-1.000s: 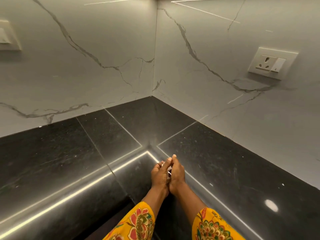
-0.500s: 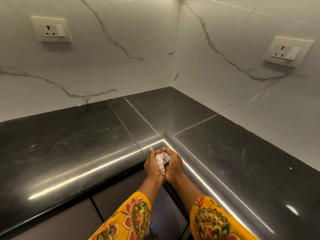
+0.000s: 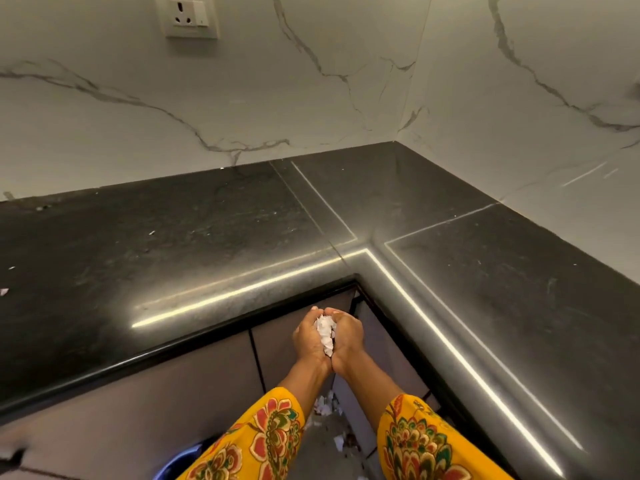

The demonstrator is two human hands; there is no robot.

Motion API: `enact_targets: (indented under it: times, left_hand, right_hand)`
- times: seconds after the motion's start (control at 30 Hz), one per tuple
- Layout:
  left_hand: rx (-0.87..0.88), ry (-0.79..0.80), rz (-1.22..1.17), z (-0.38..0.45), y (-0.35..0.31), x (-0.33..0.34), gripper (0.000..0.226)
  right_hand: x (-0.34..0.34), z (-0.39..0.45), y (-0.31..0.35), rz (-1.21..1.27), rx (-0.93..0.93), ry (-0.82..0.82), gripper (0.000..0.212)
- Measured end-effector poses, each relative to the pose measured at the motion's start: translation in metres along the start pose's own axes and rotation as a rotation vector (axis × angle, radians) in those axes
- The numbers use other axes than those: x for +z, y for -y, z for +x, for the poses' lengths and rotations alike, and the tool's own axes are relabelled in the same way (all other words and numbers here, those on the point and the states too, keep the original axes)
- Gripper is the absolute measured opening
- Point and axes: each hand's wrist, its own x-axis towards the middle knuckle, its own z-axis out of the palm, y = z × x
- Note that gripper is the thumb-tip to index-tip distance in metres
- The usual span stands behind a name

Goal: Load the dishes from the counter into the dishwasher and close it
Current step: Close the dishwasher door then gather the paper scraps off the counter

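Note:
My left hand [image 3: 309,341] and my right hand [image 3: 347,337] are cupped together, side by side, below the inner corner of the black counter [image 3: 207,244]. Between the palms lies a small heap of white paper scraps [image 3: 326,332]. The fingers of both hands curl up around the heap. No dishes and no dishwasher show in the head view.
Grey cabinet fronts [image 3: 194,368] run under the counter edge. White scraps [image 3: 325,408] lie on the floor below my wrists, and a few specks [image 3: 4,291] on the counter at far left. A blue round object [image 3: 180,462] shows at the bottom. A wall socket [image 3: 188,15] sits above.
My cupped hands have come back off the counter corner and now hang below its edge, holding the paper scraps. The view has swung left and down.

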Motion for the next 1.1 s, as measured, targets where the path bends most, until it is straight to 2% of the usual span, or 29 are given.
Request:
enact_targets:
  times: [0.23,0.37,0.5,0.6,0.73,0.9,1.03,1.1]
  left_hand:
    - [-0.070,-0.085,0.118,-0.007,-0.034,-0.078,0.040]
    - [-0.141,-0.159,0.209,-0.016,-0.055,-0.141,0.039]
    - [-0.235,-0.246,0.216,-0.037,-0.076,-0.199,0.040]
    - [-0.284,-0.313,0.191,-0.050,-0.090,-0.238,0.043]
    - [-0.303,-0.412,0.191,-0.048,-0.096,-0.300,0.033]
    - [-0.250,-0.521,0.119,-0.035,-0.099,-0.357,0.044]
    - [-0.228,-0.529,0.112,-0.034,-0.109,-0.377,0.066]
    - [-0.203,-0.514,0.109,-0.033,-0.116,-0.383,0.070]
  right_hand:
    - [0.009,-0.020,-0.085,0.044,0.071,-0.135,0.030]
    - [0.013,-0.032,-0.149,-0.120,0.087,-0.281,0.023]
    - [0.007,-0.052,-0.211,-0.136,0.186,-0.332,0.038]
    - [0.005,-0.064,-0.256,-0.190,0.244,-0.390,0.030]
    - [0.000,-0.071,-0.308,-0.207,0.309,-0.452,0.024]
    - [-0.006,-0.071,-0.356,-0.232,0.422,-0.457,0.019]
    - [-0.002,-0.065,-0.376,-0.161,0.461,-0.405,0.030]
    - [0.003,-0.062,-0.383,-0.154,0.484,-0.359,0.038]
